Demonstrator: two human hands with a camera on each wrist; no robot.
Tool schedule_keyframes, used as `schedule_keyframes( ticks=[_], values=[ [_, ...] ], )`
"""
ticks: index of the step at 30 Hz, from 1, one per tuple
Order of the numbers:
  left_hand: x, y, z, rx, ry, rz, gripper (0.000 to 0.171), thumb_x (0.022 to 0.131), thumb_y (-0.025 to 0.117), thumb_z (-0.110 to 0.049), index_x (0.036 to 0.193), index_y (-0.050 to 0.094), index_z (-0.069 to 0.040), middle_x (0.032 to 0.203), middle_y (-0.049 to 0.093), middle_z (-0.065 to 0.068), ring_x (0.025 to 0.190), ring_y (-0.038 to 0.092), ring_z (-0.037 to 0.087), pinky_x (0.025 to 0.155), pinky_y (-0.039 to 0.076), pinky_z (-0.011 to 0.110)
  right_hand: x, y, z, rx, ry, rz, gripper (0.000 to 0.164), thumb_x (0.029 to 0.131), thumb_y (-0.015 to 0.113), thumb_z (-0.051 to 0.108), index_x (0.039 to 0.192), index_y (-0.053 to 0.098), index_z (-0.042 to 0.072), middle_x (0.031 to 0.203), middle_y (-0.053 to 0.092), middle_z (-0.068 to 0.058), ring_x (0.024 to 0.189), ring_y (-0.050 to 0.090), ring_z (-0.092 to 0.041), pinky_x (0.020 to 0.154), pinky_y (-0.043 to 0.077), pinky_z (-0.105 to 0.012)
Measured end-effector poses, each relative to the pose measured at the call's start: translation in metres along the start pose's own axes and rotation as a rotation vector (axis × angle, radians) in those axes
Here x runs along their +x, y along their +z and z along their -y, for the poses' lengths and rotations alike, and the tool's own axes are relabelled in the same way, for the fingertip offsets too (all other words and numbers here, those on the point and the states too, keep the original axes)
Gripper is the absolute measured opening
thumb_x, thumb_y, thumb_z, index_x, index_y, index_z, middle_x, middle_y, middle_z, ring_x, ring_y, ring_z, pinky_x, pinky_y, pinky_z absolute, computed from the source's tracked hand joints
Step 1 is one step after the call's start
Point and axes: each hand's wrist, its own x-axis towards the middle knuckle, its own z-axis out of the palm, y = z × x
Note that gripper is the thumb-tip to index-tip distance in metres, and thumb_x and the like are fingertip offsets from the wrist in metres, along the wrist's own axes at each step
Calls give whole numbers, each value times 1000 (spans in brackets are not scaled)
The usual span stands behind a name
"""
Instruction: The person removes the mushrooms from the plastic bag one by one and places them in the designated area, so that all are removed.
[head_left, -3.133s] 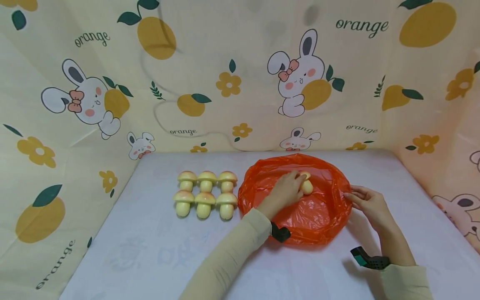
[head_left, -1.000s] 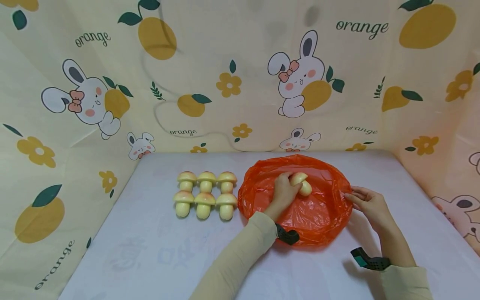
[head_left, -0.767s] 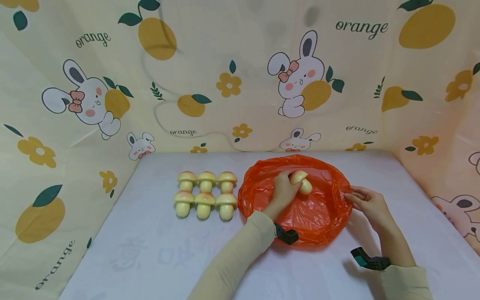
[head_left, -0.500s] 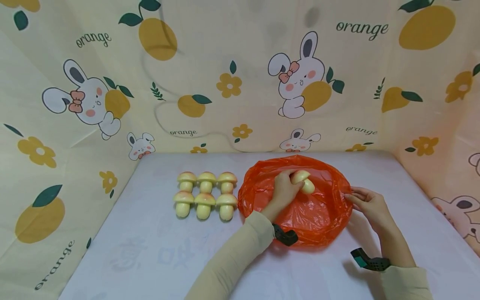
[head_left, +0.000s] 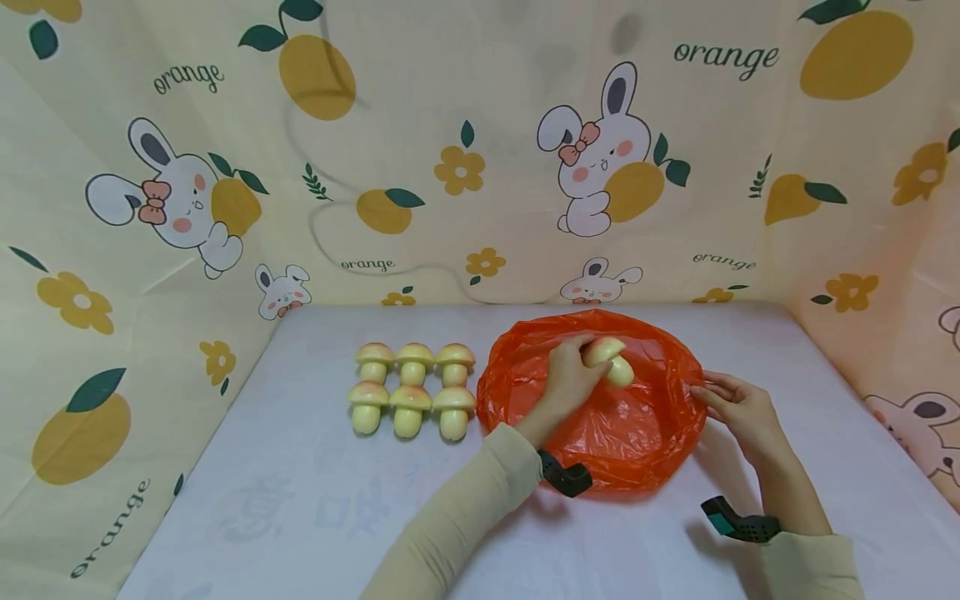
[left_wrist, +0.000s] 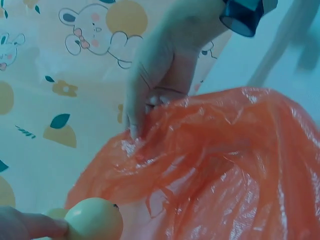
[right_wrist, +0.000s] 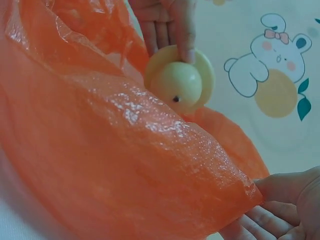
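In the head view my left hand [head_left: 570,377] grips a mushroom [head_left: 619,372], pale yellow with a pink-tinged cap, over the mouth of a red plastic bag [head_left: 637,473]. Thumb and fingers lie about its cap and upper stem. The right wrist view shows the mushroom [right_wrist: 180,85] with its rounded stem end and small dark tip toward the camera, above the bag's edge. My right hand [head_left: 741,414] pinches the bag's right rim between thumb and fingers; the left wrist view also shows this hand [left_wrist: 160,75] at the rim. The bag stands spread wide, its mouth facing up.
Left of the bag, several similar mushrooms lie in two rows, among them a front one [head_left: 453,412] close to the bag's rim. They rest on a white table [head_left: 300,483]. A printed cloth [head_left: 480,108] with rabbits and oranges rises behind and at both sides.
Three seconds ago my left hand reached over the mushroom inside the bag; now it grips it from the left. Lately hand and mushroom shifted slightly up and right. My right hand kept its place.
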Motion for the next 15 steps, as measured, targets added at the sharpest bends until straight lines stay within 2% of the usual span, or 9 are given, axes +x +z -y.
schedule_keyframes(
  ticks=[9,15],
  values=[
    [-8,-10,-12,-4,9,40,45,84,73,-13,126,62,-3,122,69,9,109,65,21,94,55,24,0,1,0,6,-1,-13,59,97,55,30,137,40,-12,85,60,39,81,61,16,72,55,-8],
    [-13,-15,-14,-28,15,73,46,84,73,-12,128,60,-3,124,67,10,110,64,20,93,55,23,0,2,0,-5,19,-15,64,98,54,32,139,36,-13,85,58,41,81,59,18,72,54,-7]
  ],
)
